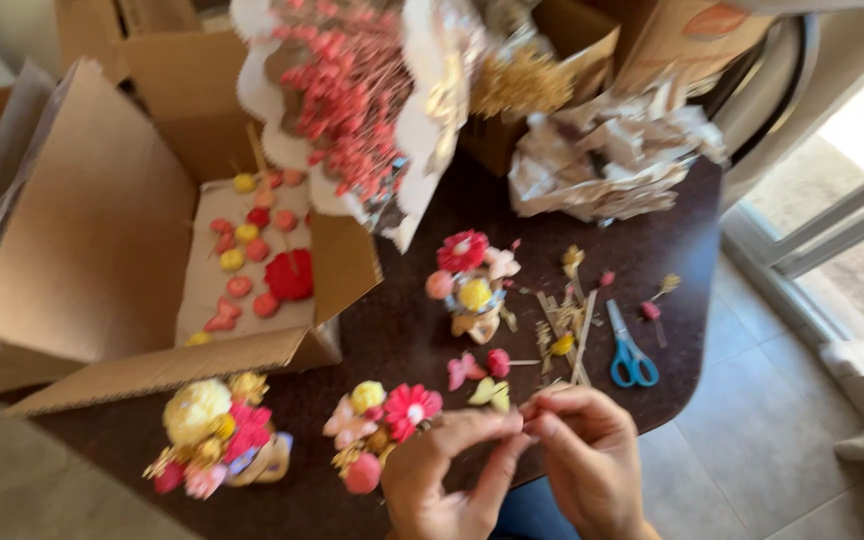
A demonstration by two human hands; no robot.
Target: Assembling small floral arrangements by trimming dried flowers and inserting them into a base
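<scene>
Yellow butterfly piece (490,392) on the dark table (402,330), just beyond the fingertips, beside a pink butterfly piece (464,370). Left hand (447,470) and right hand (587,450) together at the near table edge, fingertips pinched and meeting; something thin possibly pinched there, too blurred to tell, so the grip of each unclear. Just left of the left hand, touching or nearly so, a small bouquet (377,425) with pink, yellow and red blooms. Further left, a 2nd bouquet (214,435) with a large pale yellow bloom. Mid-table, a 3rd bouquet (470,285); right of it, straw-coloured sticks (567,330) and blue-handled scissors (627,350). Far left, an open cardboard box (102,250) with loose red, pink and yellow flower heads inside. At the back, a wrapped bunch of pink dried sprigs (347,90) and crumpled paper (607,160).
</scene>
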